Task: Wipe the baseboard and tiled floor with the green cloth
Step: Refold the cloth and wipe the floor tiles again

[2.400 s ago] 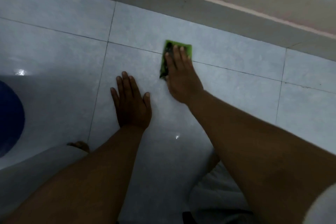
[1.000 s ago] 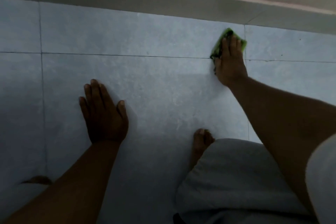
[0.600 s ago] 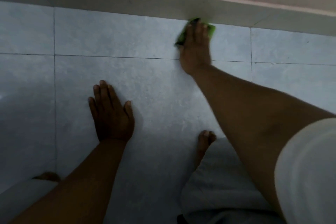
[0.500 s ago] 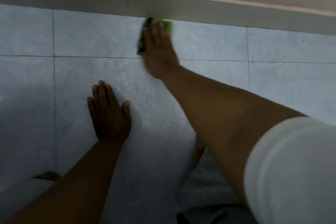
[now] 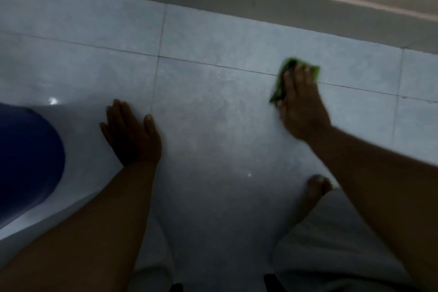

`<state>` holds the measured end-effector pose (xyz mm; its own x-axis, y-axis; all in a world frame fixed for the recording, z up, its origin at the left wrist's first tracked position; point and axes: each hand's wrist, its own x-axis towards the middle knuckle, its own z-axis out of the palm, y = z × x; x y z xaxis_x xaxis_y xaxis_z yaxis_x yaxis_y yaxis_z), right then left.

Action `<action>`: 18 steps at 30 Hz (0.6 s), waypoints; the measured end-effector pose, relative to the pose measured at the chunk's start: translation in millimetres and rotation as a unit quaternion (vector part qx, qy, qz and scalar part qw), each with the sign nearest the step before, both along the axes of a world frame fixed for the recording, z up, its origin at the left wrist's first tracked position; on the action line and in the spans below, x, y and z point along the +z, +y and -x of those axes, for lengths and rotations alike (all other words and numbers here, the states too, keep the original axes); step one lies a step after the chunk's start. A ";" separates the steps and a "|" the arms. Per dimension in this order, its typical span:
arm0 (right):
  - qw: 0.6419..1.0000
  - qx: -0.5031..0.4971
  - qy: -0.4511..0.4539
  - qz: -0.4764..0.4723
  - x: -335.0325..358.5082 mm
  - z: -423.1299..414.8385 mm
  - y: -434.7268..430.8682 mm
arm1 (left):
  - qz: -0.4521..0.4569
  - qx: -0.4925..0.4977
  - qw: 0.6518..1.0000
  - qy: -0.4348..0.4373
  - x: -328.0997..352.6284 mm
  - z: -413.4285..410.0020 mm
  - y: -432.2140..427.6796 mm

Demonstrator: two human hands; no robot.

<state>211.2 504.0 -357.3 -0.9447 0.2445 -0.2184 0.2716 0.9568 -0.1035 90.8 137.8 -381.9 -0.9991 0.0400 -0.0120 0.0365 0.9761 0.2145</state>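
Observation:
My right hand [image 5: 301,106] presses the green cloth [image 5: 279,83] flat on the pale grey tiled floor [image 5: 213,114], on a grout line at the right. Most of the cloth is hidden under my fingers; its green edges show at the fingertips and along the left side. The grey baseboard [image 5: 237,0] runs along the wall at the top, well clear of the cloth. My left hand [image 5: 131,133] lies flat on the floor at centre left, palm down, fingers together, holding nothing. The picture is blurred.
A dark blue rounded object [image 5: 26,161] sits on the floor at the left edge. My bare foot [image 5: 316,187] shows at lower right beside pale clothing [image 5: 331,244]. Light glints on the tiles near the blue object.
My right hand slid the cloth from the foot of the baseboard back toward me and to the right, onto the grout line. My left hand stays planted. The view swung left, showing the blue object.

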 end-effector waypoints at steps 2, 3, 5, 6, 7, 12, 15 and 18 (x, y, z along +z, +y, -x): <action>1.000 -0.013 -0.008 -0.025 -1.8 64.5 2.2 | 0.010 0.002 1.000 -0.010 -3.7 0.9 -2.9; 1.000 -0.010 -0.006 -0.024 -6.0 93.9 -7.8 | 0.016 0.003 1.000 -0.012 -4.6 0.1 -0.7; 1.000 0.018 0.013 -0.019 -16.9 131.7 -45.5 | 0.015 0.002 1.000 -0.017 -4.6 -3.5 8.0; 0.998 0.047 0.026 -0.018 -18.8 138.3 -71.6 | 0.011 0.001 1.000 -0.025 -4.2 -6.0 12.5; 0.996 0.086 0.038 -0.011 -17.5 135.1 -98.1 | 0.009 0.001 0.999 -0.033 -3.3 -8.0 15.5; 0.970 0.232 0.046 0.051 0.0 32.9 -117.4 | 0.001 -0.005 1.000 -0.031 0.3 -11.9 14.6; 0.985 0.171 0.021 0.008 6.1 34.3 -64.0 | 0.007 -0.006 1.000 -0.027 -0.6 -12.6 14.7; 0.994 0.100 0.026 -0.030 2.9 94.9 -71.8 | -0.003 -0.004 0.999 -0.040 0.6 -10.8 14.8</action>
